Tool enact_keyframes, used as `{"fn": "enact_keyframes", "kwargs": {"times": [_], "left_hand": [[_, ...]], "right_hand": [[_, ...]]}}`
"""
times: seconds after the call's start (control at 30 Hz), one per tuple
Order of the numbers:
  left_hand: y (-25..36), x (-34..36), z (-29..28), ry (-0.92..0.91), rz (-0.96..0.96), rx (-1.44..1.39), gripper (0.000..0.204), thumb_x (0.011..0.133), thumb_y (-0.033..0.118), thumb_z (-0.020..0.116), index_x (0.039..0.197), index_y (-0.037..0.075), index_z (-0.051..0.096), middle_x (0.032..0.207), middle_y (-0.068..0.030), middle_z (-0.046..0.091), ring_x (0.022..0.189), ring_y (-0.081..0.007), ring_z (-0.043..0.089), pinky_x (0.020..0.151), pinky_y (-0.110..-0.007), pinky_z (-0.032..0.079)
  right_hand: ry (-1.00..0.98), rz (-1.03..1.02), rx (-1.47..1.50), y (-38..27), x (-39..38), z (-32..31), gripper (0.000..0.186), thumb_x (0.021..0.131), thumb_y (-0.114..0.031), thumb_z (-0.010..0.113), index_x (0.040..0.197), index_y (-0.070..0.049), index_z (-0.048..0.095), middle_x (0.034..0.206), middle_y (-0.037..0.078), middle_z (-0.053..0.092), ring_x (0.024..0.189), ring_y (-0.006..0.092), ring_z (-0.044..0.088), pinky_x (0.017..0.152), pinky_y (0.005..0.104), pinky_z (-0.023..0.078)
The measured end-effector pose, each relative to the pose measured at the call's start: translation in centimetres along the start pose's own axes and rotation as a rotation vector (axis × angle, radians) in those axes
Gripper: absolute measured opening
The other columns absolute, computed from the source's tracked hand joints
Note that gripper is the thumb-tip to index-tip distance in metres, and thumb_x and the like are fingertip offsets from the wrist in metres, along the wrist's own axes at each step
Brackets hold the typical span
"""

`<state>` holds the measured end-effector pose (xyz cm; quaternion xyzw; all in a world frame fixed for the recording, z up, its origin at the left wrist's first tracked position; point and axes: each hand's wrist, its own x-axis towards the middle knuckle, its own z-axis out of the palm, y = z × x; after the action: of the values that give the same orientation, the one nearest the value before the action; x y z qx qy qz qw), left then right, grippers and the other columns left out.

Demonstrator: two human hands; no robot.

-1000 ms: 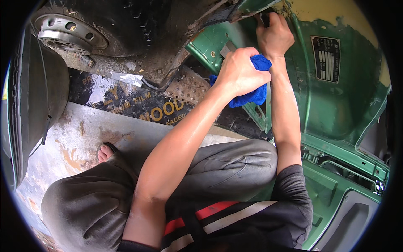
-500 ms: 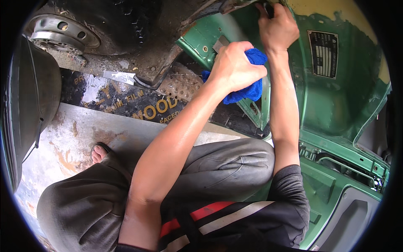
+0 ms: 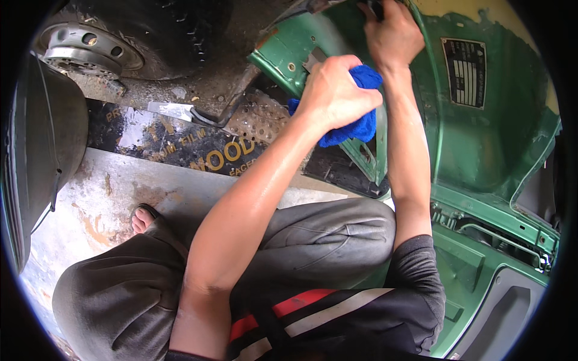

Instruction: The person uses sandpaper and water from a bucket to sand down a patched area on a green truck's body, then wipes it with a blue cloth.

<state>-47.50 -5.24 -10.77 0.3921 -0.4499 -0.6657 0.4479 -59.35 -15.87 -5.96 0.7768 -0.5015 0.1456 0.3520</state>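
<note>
My left hand (image 3: 334,90) grips a bunched blue cloth (image 3: 358,132) against a green metal bracket (image 3: 277,63) with bolt holes. My right hand (image 3: 394,36) is high at the top, its fingers curled round a small dark thing that I cannot make out, by the seam of a green painted body panel (image 3: 484,144). The panel carries a black-bordered plate (image 3: 463,72) and a yellowish patch (image 3: 490,15) along its upper part. My right wrist is just to the right of the cloth.
A wheel rim (image 3: 90,51) and dark tyre sit upper left, a dark curved housing (image 3: 45,132) at the left edge. A black board (image 3: 162,138) and perforated plate (image 3: 259,114) lie beyond my knees. A green door (image 3: 457,265) with grey trim is lower right; pale floor (image 3: 102,198) is beneath me.
Both my hands have moved upward in the picture, the left one also leftward with the blue cloth still in it. The surroundings have shifted slightly up and left too.
</note>
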Motion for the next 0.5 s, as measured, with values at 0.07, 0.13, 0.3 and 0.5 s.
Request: {"fn": "enact_keyframes", "kwargs": {"times": [0.07, 0.13, 0.3, 0.5], "left_hand": [[0.0, 0.0, 0.5, 0.004, 0.039, -0.005, 0.029, 0.071, 0.023, 0.078, 0.089, 0.001, 0.071, 0.080, -0.0102, 0.074, 0.075, -0.0184, 0.070, 0.074, -0.035, 0.056], [-0.4, 0.3, 0.5, -0.014, 0.040, 0.004, 0.027, 0.071, 0.022, 0.077, 0.088, 0.002, 0.071, 0.082, -0.0109, 0.075, 0.077, -0.0185, 0.071, 0.075, -0.036, 0.057], [0.0, 0.2, 0.5, 0.015, 0.052, 0.008, 0.026, 0.072, 0.021, 0.076, 0.086, 0.000, 0.070, 0.079, -0.0106, 0.074, 0.072, -0.0183, 0.071, 0.071, -0.035, 0.057], [0.2, 0.2, 0.2, 0.011, 0.015, 0.002, 0.035, 0.069, 0.025, 0.079, 0.094, 0.001, 0.073, 0.081, -0.0132, 0.074, 0.076, -0.0214, 0.073, 0.076, -0.036, 0.058]], "right_hand": [[0.089, 0.004, 0.048, 1.1, -0.3, -1.8, 0.016, 0.072, -0.001, 0.072, 0.080, -0.006, 0.059, 0.083, 0.016, 0.064, 0.073, 0.0414, 0.064, 0.063, 0.0498, 0.051], [0.090, 0.052, 0.022, 1.8, -1.2, -1.0, 0.017, 0.074, -0.005, 0.076, 0.079, -0.006, 0.059, 0.081, 0.015, 0.064, 0.073, 0.0405, 0.064, 0.062, 0.0485, 0.051], [0.128, 0.010, 0.047, 0.9, 0.1, -1.2, 0.022, 0.075, -0.011, 0.081, 0.078, -0.005, 0.060, 0.080, 0.016, 0.064, 0.072, 0.0402, 0.064, 0.062, 0.0490, 0.050], [0.043, -0.045, -0.083, 2.7, -0.6, 0.2, 0.029, 0.079, -0.038, 0.085, 0.082, -0.013, 0.070, 0.077, 0.006, 0.069, 0.068, 0.0320, 0.068, 0.058, 0.0430, 0.053]]}}
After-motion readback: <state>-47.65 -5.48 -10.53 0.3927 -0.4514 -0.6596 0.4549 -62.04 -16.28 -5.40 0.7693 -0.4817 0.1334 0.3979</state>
